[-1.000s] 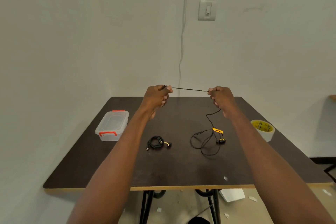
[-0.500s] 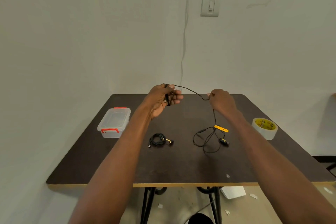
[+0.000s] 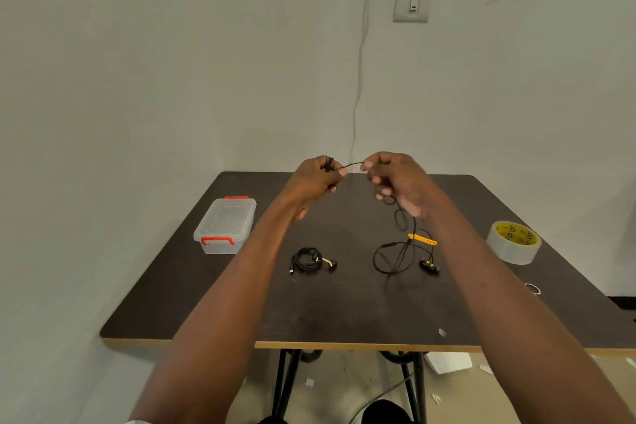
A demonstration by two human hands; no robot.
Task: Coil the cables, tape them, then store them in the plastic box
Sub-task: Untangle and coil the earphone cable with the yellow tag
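Just above the centre of the frame, the left hand (image 3: 315, 179) holds one end of a thin black cable (image 3: 399, 251), with a few turns looped round its curled fingers. The right hand (image 3: 395, 182), close beside it, pinches the same cable between thumb and fingertip, its other fingers curled. A short stretch runs taut between the two hands; the rest hangs down from the right hand to a loose tangle on the dark table (image 3: 344, 313), with a yellow remote piece and earbuds. A second cable (image 3: 309, 261), already coiled, lies lower left of it. That makes two cables. One clear plastic box (image 3: 225, 225) with red clasps sits at the left, lid on. One tape roll (image 3: 513, 242) stands at the right edge; its yellow core carries print too blurred to read.
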